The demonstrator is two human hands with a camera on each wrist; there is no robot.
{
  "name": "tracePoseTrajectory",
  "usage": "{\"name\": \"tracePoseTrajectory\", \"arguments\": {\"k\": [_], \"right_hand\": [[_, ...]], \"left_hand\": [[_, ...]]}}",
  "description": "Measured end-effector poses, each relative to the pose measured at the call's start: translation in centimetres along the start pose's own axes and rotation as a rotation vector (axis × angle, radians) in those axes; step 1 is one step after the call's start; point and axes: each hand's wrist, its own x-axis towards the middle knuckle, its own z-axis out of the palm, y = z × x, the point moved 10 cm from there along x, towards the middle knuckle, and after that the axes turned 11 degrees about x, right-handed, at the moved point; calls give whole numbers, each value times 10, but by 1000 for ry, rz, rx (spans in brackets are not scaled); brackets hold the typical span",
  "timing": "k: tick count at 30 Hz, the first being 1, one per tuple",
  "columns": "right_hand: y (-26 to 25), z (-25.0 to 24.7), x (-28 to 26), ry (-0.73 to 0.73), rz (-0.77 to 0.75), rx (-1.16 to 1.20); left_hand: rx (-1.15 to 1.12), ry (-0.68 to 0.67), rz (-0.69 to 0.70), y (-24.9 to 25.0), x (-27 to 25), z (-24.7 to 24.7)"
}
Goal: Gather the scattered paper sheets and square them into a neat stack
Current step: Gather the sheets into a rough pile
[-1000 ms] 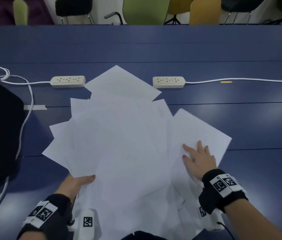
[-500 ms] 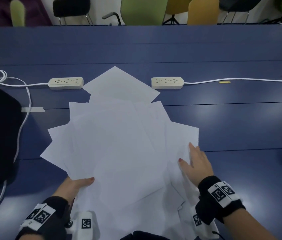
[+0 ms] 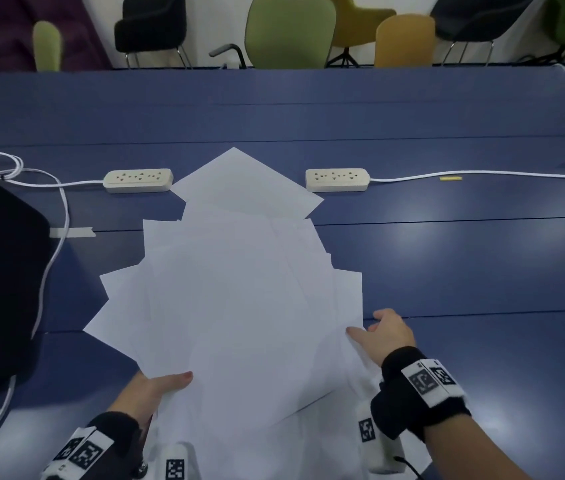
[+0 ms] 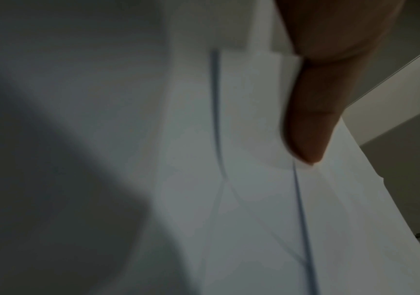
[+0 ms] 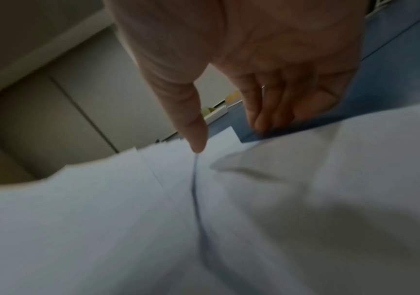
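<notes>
Many overlapping white paper sheets (image 3: 239, 306) fanned on blue table (image 3: 447, 265), left hand (image 3: 156, 386) pinching near-left edge, right hand (image 3: 388, 334) loose-fingered, touching right edge.

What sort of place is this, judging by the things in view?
Probably a meeting room or shared office: a long blue table, a row of coloured chairs behind it, and two power strips lying on it beside the paper sheets.

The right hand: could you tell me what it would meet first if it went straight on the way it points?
The paper sheets. The right hand points forward-left at their right edge, thumb resting on paper, so it would likely push straight into the overlapping sheets.
</notes>
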Motion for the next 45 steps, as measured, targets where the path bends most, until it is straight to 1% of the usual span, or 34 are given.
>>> {"name": "tracePoseTrajectory", "arguments": {"k": [2,4,6,8,10,13,16,20,25,27,30,32,33,36,39,40,43,45], "right_hand": [[-1,2,-2,30,-16,-92],[-5,15,-5,-27,-31,-129],[-8,26,-7,-89,-19,-114],[-10,29,-7,-113,-8,-91],[-13,31,-6,-120,-27,-109],[-21,30,-5,-88,-70,-167],[-29,33,-9,-123,-75,-186],[-30,30,-7,-166,-63,-96],[-23,31,1,-267,-33,58],[-22,38,-1,-363,-17,92],[-13,56,-9,-531,29,1],[-7,62,-13,-592,26,-42],[-6,64,-13,-609,13,-24],[-9,61,-16,-613,-19,84],[-7,50,-9,-533,-24,194],[-6,49,-10,-529,-15,226],[-8,61,-14,-585,-6,273],[-12,69,-13,-593,16,278]], "left_hand": [[-3,-4,-12,-2,0,-1],[-2,-9,-27,-5,2,-1],[10,-16,-38,-5,3,-1],[20,-28,-41,-4,4,0],[23,-35,-35,-3,4,0],[31,-35,-24,-1,3,1],[18,-28,-39,-4,3,-2],[-14,-52,-75,-8,0,-2],[-68,-50,-81,0,-5,-13],[-75,-11,-71,1,-5,-22],[-87,6,-63,-2,-5,-29],[-76,0,-86,-6,-5,-28],[-75,-3,-95,-7,-5,-28],[-86,-11,-114,-10,-2,-29],[-70,0,-122,-10,0,-30],[-59,12,-120,-9,-1,-31],[-49,30,-92,-3,-5,-31],[-45,27,-85,-4,-3,-30]]}}
